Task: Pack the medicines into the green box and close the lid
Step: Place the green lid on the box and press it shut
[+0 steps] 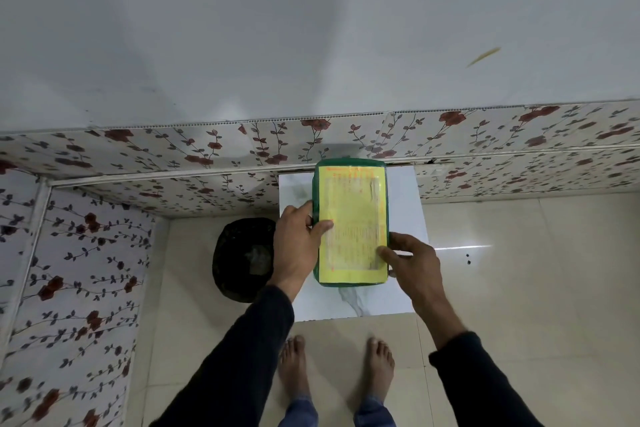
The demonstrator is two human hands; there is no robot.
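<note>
Both hands are on the green box (350, 222) here, and the lid (352, 218) is already on it, yellow printed sheet facing up (the print is too blurry to read). The left hand (295, 246) clamps the box's left edge about halfway down, thumb lying across the yellow sheet and fingers curled over the side. The right hand (412, 258) has the lower right corner, thumb pressed flat on the sheet and the other fingers wrapped around the side, so the box is squeezed between the two hands. Under that grip there's a white marble-look slab (408, 218), but I honestly can't tell if the box sits on it or is held just above. Just out past the left hand's knuckles sits a dark round thing (242, 256) on the floor, can't make out what it is. Beyond the far end of the box is a wall strip with red flowers (207, 152). Dark sleeves (242, 357) on both arms, bare feet (294, 364) near the slab's front edge.
</note>
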